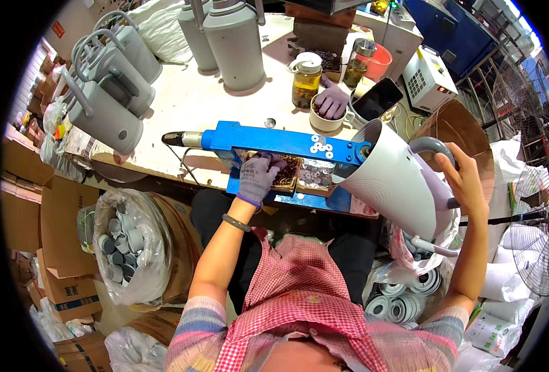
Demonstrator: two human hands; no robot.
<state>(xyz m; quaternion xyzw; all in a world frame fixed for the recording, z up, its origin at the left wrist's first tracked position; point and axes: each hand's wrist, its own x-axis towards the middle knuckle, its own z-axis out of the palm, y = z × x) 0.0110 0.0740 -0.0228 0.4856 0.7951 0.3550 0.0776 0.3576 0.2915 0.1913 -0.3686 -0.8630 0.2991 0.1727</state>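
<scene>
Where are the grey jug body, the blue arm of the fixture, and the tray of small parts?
grey jug body (393,180), head view, on its ribbed side wall.
blue arm (268,140), head view, on its flat top face.
tray of small parts (289,172), head view, on the brown parts inside.

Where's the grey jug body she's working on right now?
In the head view, right of centre: the grey jug body sits mouth-first on the blue press arm, with the right hand gripping its handle.

The left hand (257,178), gloved, reaches forward with its fingers curled downward, forearm bare with a bracelet at the wrist. The right hand (466,180), bare, is raised at the right, fingers closed in a grip.
</scene>
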